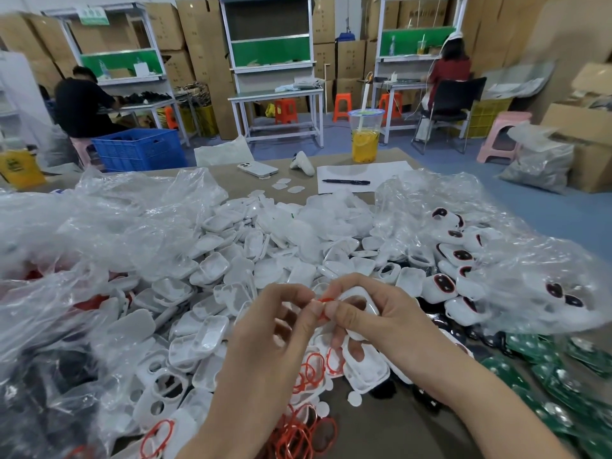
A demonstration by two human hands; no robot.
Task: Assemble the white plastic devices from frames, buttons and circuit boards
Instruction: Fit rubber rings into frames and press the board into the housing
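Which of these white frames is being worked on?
The white frame in the right grip, lifted off the heap, a red ring pinched at its edge; the rest lie loose.

At the far edge of the brown bench a clear plastic cup of yellow drink with fruit slices is seen, a white straw standing in it. Left of it a white curved handheld gadget and a white smartphone, lying face down, are placed side by side. A black pen is laid on a white sheet of paper. Beyond the bench, a blue plastic crate, orange plastic stools and a pink plastic stool are set on the floor. Two people are seated at workstations backed by stacked brown cardboard boxes.
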